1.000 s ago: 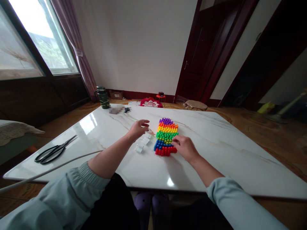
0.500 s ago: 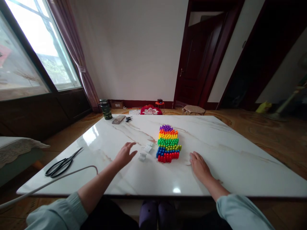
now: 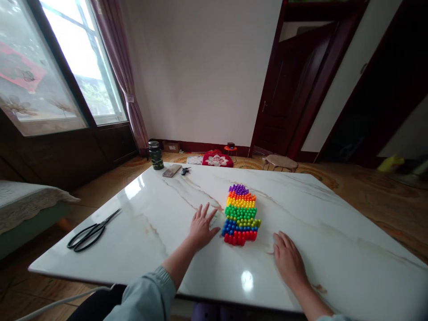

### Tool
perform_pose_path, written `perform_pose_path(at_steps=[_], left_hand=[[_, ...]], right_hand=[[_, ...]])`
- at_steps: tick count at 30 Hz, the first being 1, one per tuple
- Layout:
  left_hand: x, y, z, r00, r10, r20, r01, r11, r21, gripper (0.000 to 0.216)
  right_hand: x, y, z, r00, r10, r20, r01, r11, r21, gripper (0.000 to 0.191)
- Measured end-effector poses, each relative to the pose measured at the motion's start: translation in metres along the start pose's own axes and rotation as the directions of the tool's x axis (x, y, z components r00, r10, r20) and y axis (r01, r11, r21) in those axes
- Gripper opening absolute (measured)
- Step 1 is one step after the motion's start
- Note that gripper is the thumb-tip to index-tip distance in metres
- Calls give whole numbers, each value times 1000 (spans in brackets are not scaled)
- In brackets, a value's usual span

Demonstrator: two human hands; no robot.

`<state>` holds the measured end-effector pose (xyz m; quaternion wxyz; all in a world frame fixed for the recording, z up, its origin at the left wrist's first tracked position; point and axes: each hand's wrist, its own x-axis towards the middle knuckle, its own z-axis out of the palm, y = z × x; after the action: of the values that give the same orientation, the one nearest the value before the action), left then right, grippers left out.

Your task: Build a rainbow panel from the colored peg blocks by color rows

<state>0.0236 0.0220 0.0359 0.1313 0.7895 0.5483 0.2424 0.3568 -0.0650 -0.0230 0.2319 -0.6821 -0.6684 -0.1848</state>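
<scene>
Rows of glossy coloured beads, from purple at the far end to red at the near end, sit packed together on the white marble-patterned table. To their left, my left hand reaches over the tabletop, open with its fingers spread. Its thumb points toward the blue beads without visibly holding anything. The clear plastic pieces beside the beads are largely hidden by this hand. Right of the beads, my right hand rests on the table, fingers stretched out close together. Something pale shows at its fingertips, too faint to name.
Black-handled scissors lie at the table's left. A camouflage flask, a phone and keys are at the far left edge. A pale cable runs below the near left edge. A round stool stands beyond the table.
My left hand has moved right, over the clear pieces and closer to the beads, with its fingers spreading. My right hand stays beside the beads. The view has shifted, and the cable now lies lower.
</scene>
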Motion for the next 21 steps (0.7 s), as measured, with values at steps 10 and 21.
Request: perform_pose_path(at_steps=[10,21], left_hand=[[-14,8,17,995,-73,-63,74,997,17,33],[-55,19,-8,874,-484,-42,213,460,-862,27]], right_hand=[[2,-4,-14,996,17,90,-15,1000,-24,38],[-1,4,-11,997,-9,77,3,997,76,40]])
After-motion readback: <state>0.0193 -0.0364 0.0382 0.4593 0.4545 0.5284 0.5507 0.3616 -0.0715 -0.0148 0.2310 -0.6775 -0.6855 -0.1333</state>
